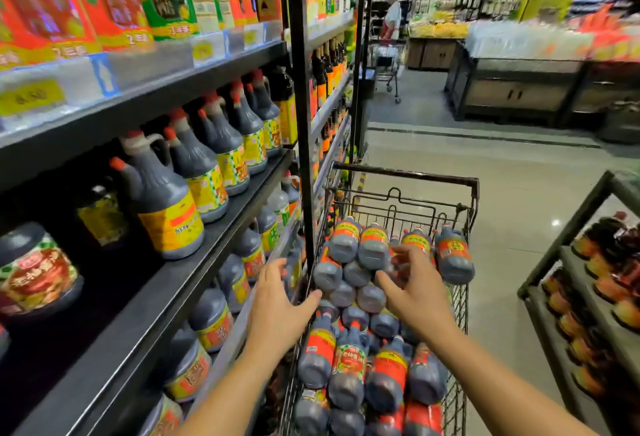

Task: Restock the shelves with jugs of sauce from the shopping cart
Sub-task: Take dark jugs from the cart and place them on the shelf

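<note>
— How far along is the restocking?
— Early to midway, I'd judge. The shopping cart (405, 176) is heaped with jugs of sauce (346, 363) lying on their sides in layers nearly up to the rim, so most of the load is yet to be shelved.
— And the shelves (156, 314)?
— They run along the left, right beside the cart. Rows of handled jugs (166, 207) stand upright there, but the middle board shows a dark bare stretch near its front, which looks like room for more.
— What about the hands?
— Neither has hold of anything. The left hand (277, 307) is over the cart's left rim, close to the shelf edge, its fingers (275, 267) spread and nearly straight. The right hand (419, 290) hangs above the top layer of the pile, splayed and lightly bent. I cannot tell whether it touches a jug.
— So the step in hand?
— Probably reaching in for the next jug. Lifting and placing it remain.
</note>
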